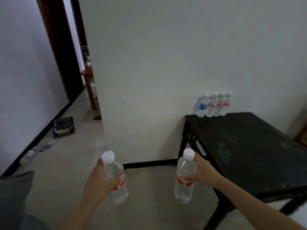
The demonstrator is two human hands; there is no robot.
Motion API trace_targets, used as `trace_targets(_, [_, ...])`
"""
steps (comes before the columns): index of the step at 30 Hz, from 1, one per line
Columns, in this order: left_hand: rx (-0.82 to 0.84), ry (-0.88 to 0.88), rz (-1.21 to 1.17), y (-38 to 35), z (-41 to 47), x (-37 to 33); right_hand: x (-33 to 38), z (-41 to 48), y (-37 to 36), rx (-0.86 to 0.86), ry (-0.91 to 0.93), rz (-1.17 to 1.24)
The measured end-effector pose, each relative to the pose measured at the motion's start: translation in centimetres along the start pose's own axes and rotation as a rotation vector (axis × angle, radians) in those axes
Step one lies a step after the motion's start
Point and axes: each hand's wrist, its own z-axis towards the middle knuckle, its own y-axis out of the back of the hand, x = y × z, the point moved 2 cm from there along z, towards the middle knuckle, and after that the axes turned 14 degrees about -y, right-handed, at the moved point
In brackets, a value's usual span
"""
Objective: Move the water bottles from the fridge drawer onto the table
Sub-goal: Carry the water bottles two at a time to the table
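Out front over bare floor (69,188), both hands full. L hand (98,180) wrapped round the L bottle (116,178) at label height. R hand (204,173) gripping the R bottle (185,176) from its right side, thumb across the label. Both bottles roughly upright, L one leaning a bit. Wide gap betw. the two, only floor below.

Just right of the R hand, the near-left edge of the black table (249,146), running diagonally away to the wall. R bottle left of that edge, not over the top. Table top mostly bare, scuffed w/ pale marks; front leg and cross rail under the R forearm.

Further on, black skirting (149,163) at the foot of the white wall (166,63), w/ a wall corner jutting out left of centre. Left of the corner, a strip of floor leading back past a flat dark item (64,127) to a dark-framed doorway (58,47) and reddish wooden furniture (88,83).

Held pair: clear plastic, white screw caps, red-and-white labels. At the table's far-left corner, against the wall, a row of four bottles (214,105), upright, close side by side. Leftmost a blue-label bottle (201,107), other three red-labelled, all white-capped.
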Motion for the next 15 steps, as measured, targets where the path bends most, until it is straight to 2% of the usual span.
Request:
trace_targets(5, [0.128,-0.016,-0.071,-3.7,5.4,1.2,-1.4,0.7,1.8,-0.098,-0.160,0.015])
trace_targets(9, [0.254,-0.098,-0.109,-9.2,8.9,0.3,-4.3,1.8,4.2,-0.175,-0.264,0.058])
trace_targets(15, [0.416,-0.166,-0.106,-18.3,14.2,-1.7,-9.5,5.6,9.6,-0.276,-0.316,0.184])
